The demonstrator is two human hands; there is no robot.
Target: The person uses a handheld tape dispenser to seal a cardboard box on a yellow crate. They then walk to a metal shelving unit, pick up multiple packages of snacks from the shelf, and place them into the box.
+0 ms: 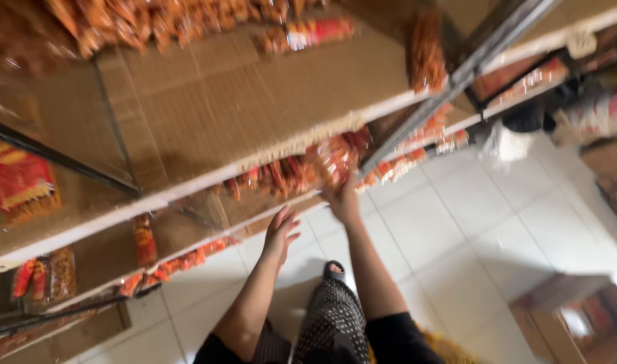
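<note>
From the head view, looking down, the picture is blurred. The right hand (343,200) reaches forward to the edge of a middle shelf (268,205) and closes around a red-and-orange snack packet (335,160), which sits at the shelf's front lip just above the fingers. How firm the grip is cannot be told through the blur, but the fingers wrap the packet's lower end.

The left hand (280,234) hovers nearer the body and a little lower, fingers spread and holding nothing, just short of the same shelf edge. Between and beyond the two hands a row of similar packets (274,176) lines the shelf, running off to the left of the held one.

Above both hands is the top shelf (214,108), lined with brown cardboard, with a heap of orange packets (140,23) at its far side. Far to the left of the left hand a red bag (15,178) lies flat on the cardboard.

Below the hands is a pale tiled floor (450,229). The person's sandalled foot (333,271) shows just under the right forearm. Well off to the right of the right hand, low down, stands an open cardboard box (578,317).
</note>
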